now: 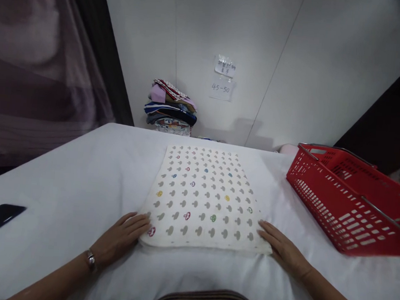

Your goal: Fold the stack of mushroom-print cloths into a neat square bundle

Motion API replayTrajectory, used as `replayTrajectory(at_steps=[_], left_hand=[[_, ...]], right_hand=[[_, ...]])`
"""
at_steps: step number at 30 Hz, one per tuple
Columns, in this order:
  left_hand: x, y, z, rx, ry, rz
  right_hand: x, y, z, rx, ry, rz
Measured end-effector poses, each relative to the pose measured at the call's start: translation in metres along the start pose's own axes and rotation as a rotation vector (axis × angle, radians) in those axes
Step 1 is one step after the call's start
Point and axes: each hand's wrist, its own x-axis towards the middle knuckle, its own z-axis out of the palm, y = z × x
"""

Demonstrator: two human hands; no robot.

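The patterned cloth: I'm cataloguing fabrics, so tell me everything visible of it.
The patterned cloth is off-white, soft-looking fabric with rows of grey mushrooms, a few red, blue, yellow or green. Roughly rectangular, it lies flat on the white table. The left hand touches it by the near left corner, the right hand by the near right.

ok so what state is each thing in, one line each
mushroom-print cloth: laid out flat
left hand: open, fingers at cloth's near left corner
right hand: open, fingers at near right corner
bracelet: worn on left wrist
red basket: upright, open-topped
textile pile: folded, stacked
paper notes: stuck to wall
white table cover: spread, slightly wrinkled
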Motion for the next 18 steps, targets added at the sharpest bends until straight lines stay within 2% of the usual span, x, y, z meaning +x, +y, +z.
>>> replayTrajectory(at_steps=[7,18], left_hand=[[0.001,0.003,0.001,-0.046,0.047,-0.008],[-0.001,0.006,0.003,-0.059,0.063,-0.034]], right_hand=[[0.002,0.001,0.006,0.048,0.064,-0.054],[-0.004,0.001,0.014,0.074,0.091,0.026]])
